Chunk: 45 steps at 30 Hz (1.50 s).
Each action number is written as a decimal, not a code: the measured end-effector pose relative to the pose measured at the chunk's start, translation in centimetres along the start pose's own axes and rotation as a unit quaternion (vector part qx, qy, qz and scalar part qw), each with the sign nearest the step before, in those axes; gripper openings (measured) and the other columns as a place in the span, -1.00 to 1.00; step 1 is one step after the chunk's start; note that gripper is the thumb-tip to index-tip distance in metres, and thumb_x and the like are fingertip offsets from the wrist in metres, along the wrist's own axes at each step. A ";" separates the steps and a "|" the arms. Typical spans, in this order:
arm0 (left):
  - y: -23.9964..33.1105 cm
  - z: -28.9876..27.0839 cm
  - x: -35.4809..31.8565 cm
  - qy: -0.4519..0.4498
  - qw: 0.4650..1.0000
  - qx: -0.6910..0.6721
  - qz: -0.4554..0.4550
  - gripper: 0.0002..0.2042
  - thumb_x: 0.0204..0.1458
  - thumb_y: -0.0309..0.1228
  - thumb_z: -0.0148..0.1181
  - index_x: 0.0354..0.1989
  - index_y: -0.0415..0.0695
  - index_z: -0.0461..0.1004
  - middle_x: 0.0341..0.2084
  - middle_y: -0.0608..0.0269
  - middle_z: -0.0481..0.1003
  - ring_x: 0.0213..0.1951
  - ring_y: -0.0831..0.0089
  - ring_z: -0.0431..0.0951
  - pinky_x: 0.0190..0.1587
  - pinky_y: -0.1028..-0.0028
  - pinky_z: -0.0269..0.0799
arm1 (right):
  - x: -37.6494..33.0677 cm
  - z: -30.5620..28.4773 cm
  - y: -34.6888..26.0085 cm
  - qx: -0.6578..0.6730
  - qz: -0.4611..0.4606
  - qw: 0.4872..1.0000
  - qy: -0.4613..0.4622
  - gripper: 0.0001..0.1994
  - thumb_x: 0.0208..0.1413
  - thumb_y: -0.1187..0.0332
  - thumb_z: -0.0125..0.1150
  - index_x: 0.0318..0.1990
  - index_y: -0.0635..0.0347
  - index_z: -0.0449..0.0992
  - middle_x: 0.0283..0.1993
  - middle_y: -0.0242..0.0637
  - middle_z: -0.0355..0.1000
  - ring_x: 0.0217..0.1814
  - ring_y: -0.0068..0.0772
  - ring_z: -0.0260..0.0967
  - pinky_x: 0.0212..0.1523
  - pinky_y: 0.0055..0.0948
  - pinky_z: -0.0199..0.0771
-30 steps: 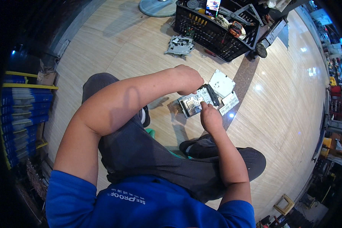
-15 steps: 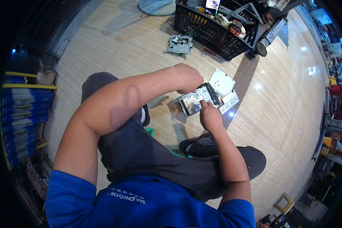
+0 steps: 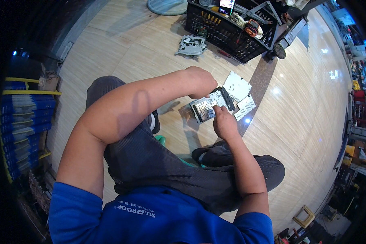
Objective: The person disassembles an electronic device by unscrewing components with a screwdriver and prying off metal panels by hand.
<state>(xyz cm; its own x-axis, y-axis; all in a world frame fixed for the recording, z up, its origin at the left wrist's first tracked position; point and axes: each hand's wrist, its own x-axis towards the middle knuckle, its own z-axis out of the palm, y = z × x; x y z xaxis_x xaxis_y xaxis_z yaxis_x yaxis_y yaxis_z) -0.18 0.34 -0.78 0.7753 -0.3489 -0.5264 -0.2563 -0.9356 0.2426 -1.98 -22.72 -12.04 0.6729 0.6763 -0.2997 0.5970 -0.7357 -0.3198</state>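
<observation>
A boxy metal electronic unit [image 3: 207,107] with a perforated silver top and a black front end is held above the wooden floor, in front of my knees. My left hand [image 3: 200,81] is closed over its far edge. My right hand [image 3: 223,122] presses on its near side with the fingers bent against the casing. Whether a tool is in either hand cannot be made out. I am seated with my legs in dark trousers folded below.
Two flat metal cover plates [image 3: 238,86] lie on the floor just beyond the unit. Further off stand a black plastic crate [image 3: 227,34] full of parts and a loose circuit mechanism [image 3: 191,44]. Blue stacked packs [image 3: 22,122] line the left side.
The unit has turned slightly in my hands and my right hand has shifted a little along its near side. Otherwise the scene is the same.
</observation>
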 end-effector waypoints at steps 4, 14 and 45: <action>0.1 0.0 0.0 -0.003 1.000 -0.001 -0.003 -0.68 0.18 -0.21 0.27 -0.02 -0.16 0.53 -0.09 -0.03 0.60 0.02 0.02 0.61 0.02 0.11 0.55 | 0.0 0.4 0.2 0.008 -0.008 1.000 0.011 -0.69 0.23 0.47 0.00 0.11 0.21 0.43 -0.10 0.11 0.49 -0.16 0.18 0.56 -0.14 0.01 0.58; 0.1 0.0 0.1 -0.011 1.000 -0.003 -0.006 -0.68 0.18 -0.21 0.27 -0.02 -0.16 0.53 -0.07 -0.04 0.60 0.04 0.02 0.60 0.04 0.10 0.53 | 0.1 0.2 0.1 0.002 -0.007 1.000 0.007 -0.69 0.22 0.48 0.01 0.11 0.22 0.43 -0.10 0.11 0.49 -0.17 0.18 0.56 -0.15 0.02 0.59; 0.1 0.2 0.2 -0.008 1.000 -0.002 0.003 -0.69 0.17 -0.22 0.28 -0.05 -0.18 0.55 -0.11 -0.05 0.61 0.00 0.01 0.62 0.00 0.09 0.54 | 0.4 -0.2 0.5 0.027 0.021 0.999 -0.014 -0.75 0.21 0.51 -0.03 0.04 0.26 0.39 -0.03 0.14 0.46 -0.08 0.20 0.55 -0.10 0.02 0.59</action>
<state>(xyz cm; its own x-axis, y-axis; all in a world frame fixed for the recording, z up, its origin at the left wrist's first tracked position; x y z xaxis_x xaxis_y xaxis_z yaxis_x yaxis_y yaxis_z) -0.16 0.20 -1.00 0.7650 -0.3545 -0.5377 -0.2579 -0.9336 0.2486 -1.29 -22.84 -12.13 0.6835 0.6465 -0.3388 0.5436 -0.7607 -0.3548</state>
